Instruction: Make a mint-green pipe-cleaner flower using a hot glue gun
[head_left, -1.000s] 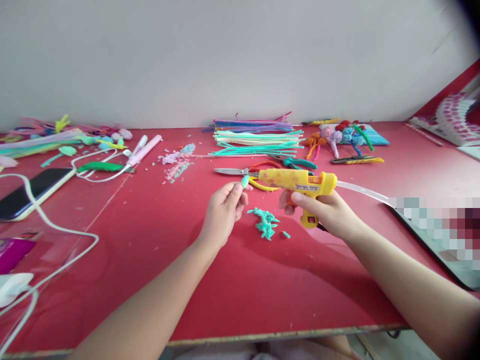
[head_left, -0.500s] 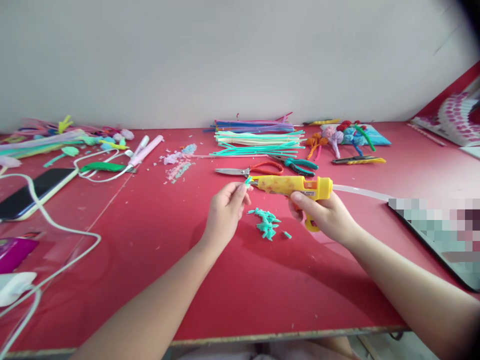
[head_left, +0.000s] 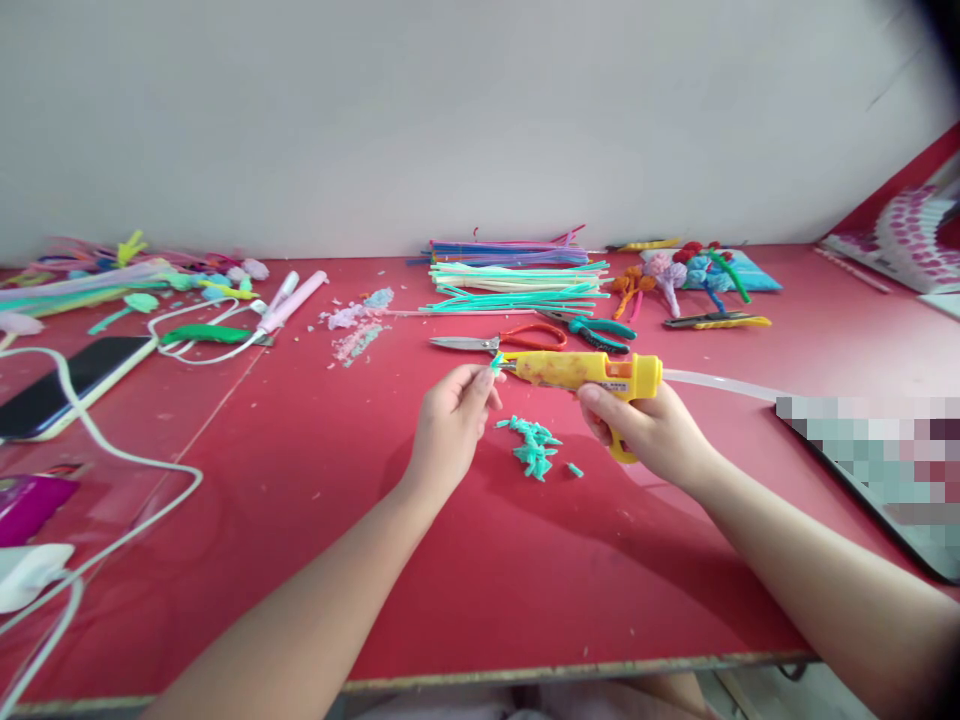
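glue gun (head_left: 564, 370): gripped by right hand (head_left: 646, 418), held level, seemingly for aim | turquoise piece (head_left: 496, 363): pinched by left hand (head_left: 452, 415) at glue gun's tip, presumably for steadiness | turquoise pile (head_left: 534, 450): placed below glue gun, likely for reach

- Left hand (head_left: 450, 425): bare, with a rounded back, a straight thumb and a bare wrist.
- Left forearm (head_left: 330, 590): uncovered as far as it shows, smooth in outline, narrow at the wrist and broadening evenly towards the elbow.
- Right hand (head_left: 649, 425): bare, the thumb long and round-tipped, the wrist bare as well.
- Right forearm (head_left: 810, 565): likewise uncovered, tapering towards the wrist; its upper end fades into shadow.
- Clothing (head_left: 450, 704): pale, greyish-pink cloth on the lap, a thin strip below the near edge of the table (head_left: 465, 610); the garment's cut is hidden.
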